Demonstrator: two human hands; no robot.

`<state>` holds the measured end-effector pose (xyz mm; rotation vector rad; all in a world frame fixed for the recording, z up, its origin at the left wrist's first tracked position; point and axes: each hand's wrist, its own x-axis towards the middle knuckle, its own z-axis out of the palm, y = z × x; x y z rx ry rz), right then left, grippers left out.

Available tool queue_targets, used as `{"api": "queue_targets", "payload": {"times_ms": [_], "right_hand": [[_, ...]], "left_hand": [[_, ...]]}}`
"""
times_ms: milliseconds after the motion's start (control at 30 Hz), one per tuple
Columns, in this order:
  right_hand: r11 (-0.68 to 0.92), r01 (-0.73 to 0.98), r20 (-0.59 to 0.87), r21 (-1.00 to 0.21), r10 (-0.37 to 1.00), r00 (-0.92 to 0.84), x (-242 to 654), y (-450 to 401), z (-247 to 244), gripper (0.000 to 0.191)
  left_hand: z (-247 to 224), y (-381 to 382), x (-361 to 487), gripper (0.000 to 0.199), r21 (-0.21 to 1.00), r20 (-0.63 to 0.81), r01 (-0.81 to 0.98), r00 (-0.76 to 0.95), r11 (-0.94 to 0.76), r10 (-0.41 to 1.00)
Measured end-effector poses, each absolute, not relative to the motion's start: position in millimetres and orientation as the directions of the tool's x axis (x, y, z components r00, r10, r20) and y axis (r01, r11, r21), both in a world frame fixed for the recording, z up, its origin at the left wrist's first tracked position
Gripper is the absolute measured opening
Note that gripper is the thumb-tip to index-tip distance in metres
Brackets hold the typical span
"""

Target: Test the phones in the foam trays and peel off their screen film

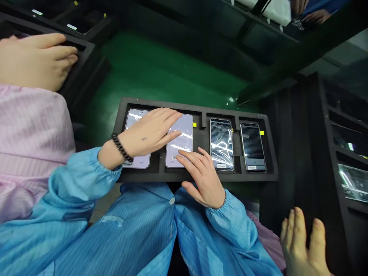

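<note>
My left hand, with a black braided bracelet at the wrist, is stretched flat over a black foam tray. It covers part of a phone with a pale lilac screen, and its fingertips reach across a second lilac-screened phone. My right hand has its fingers spread, their tips over the lower right of that second phone; whether they touch it I cannot tell. Farther right in the tray lie a phone under shiny creased film and a dark-screened phone with lines of text.
Another person's hand in a pink sleeve rests by a black tray at left. One more hand is at lower right, near stacked black trays. Green floor lies beyond. A co-worker's hands show at top right.
</note>
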<state>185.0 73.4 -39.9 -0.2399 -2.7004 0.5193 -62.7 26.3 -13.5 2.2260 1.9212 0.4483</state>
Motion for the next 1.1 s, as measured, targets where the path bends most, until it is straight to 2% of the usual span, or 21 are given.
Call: {"api": "queue_targets", "payload": {"times_ms": [100,167,300,400,533,567,600,633,700,767,833,933,1033,1100], "right_hand": [[0.904,0.092,0.357,-0.418,0.257,-0.898,191,74,-40,0.054],[0.898,0.093,0.384,-0.431,0.275,-0.881,195,77,-39,0.054],[0.878,0.119,0.446,-0.463,0.347,-0.825,202,86,-35,0.052],[0.855,0.144,0.486,-0.498,0.413,-0.770,206,94,-29,0.050],[0.833,0.223,0.522,-0.506,0.502,-0.690,209,101,-18,0.038],[0.825,0.255,0.521,-0.504,0.526,-0.673,208,103,-14,0.034],[0.819,0.284,0.519,-0.499,0.545,-0.659,207,104,-11,0.032],[0.816,0.313,0.516,-0.487,0.558,-0.650,205,105,-7,0.030],[0.820,0.373,0.508,-0.434,0.565,-0.651,199,107,-1,0.031],[0.828,0.443,0.490,-0.345,0.561,-0.667,190,110,3,0.034],[0.841,0.484,0.485,-0.244,0.538,-0.690,180,113,5,0.031],[0.893,0.438,0.546,-0.102,0.418,-0.726,172,117,6,0.027],[0.959,0.281,0.581,0.024,0.215,-0.785,174,113,4,0.026],[0.988,0.152,0.547,0.037,0.107,-0.830,179,107,2,0.025]], "left_hand": [[-25,51,-61,0.068,0.227,0.086,0.963,0.131,-0.147,0.988],[-33,56,-58,0.071,0.226,0.118,0.964,0.112,-0.137,0.987],[-43,64,-53,0.074,0.347,0.157,0.937,-0.005,-0.051,0.988],[-34,71,-50,0.065,0.525,0.176,0.851,-0.121,0.011,0.977],[-3,64,-39,0.062,0.799,0.133,0.600,-0.258,0.050,0.957],[5,58,-35,0.064,0.877,0.088,0.477,-0.273,0.055,0.958],[11,53,-30,0.061,0.965,-0.006,0.250,-0.272,0.077,0.962],[15,47,-25,0.058,0.993,-0.088,0.053,-0.252,0.104,0.964],[17,39,-17,0.051,0.951,-0.209,-0.265,-0.176,0.158,0.962],[14,36,-12,0.048,0.905,-0.240,-0.387,-0.126,0.175,0.963],[10,37,-10,0.051,0.873,-0.265,-0.445,-0.089,0.200,0.960],[6,40,-9,0.061,0.832,-0.333,-0.499,-0.097,0.244,0.938],[4,42,-10,0.065,0.805,-0.398,-0.542,-0.193,0.241,0.897],[3,43,-10,0.068,0.785,-0.429,-0.558,-0.177,0.269,0.886]]}}
